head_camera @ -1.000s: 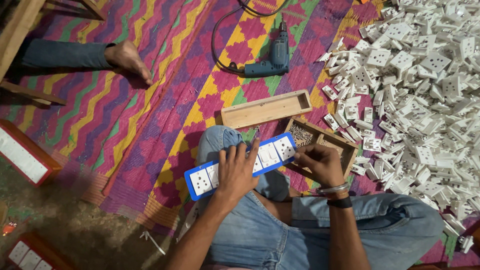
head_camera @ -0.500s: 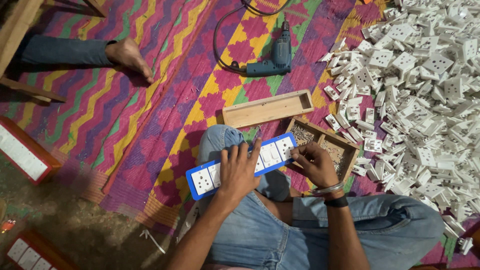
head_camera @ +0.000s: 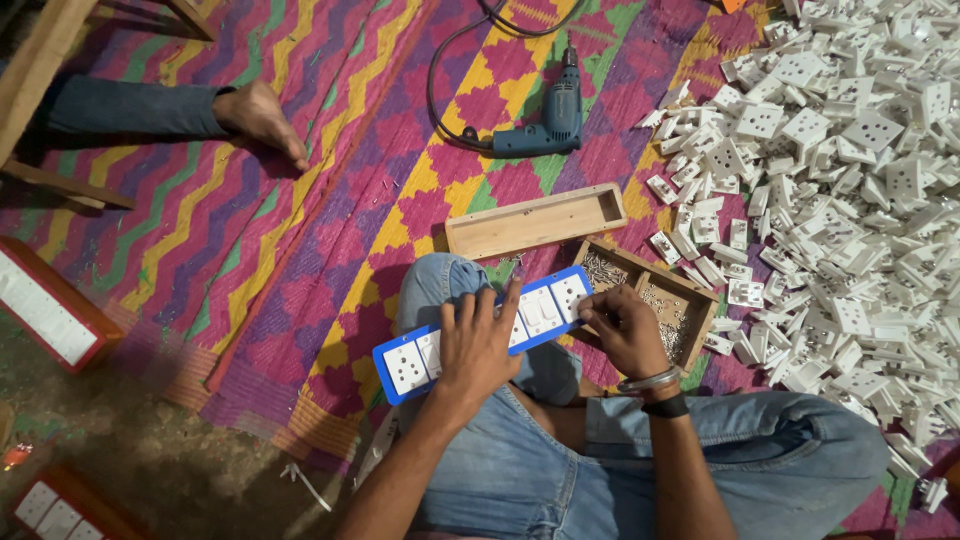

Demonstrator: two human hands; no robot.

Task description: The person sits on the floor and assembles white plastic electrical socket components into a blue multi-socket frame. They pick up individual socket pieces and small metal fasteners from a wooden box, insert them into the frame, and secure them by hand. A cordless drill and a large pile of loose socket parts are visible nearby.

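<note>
- Panel (head_camera: 485, 333), blue-framed with white sockets and switches, lies across a knee.
- Left hand (head_camera: 478, 345) spread flat upon it.
- Right hand (head_camera: 625, 330) at its three o'clock end, seemingly pinching something small.

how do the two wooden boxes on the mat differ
The long wooden box is narrow, pale and looks empty; the compartment box is wider, darker and holds small screws in its sections. The long one lies apart from the hands, while the right hand rests at the edge of the compartment box, beside the blue switch plate. Both are open-topped and lie on the patterned mat.
</note>
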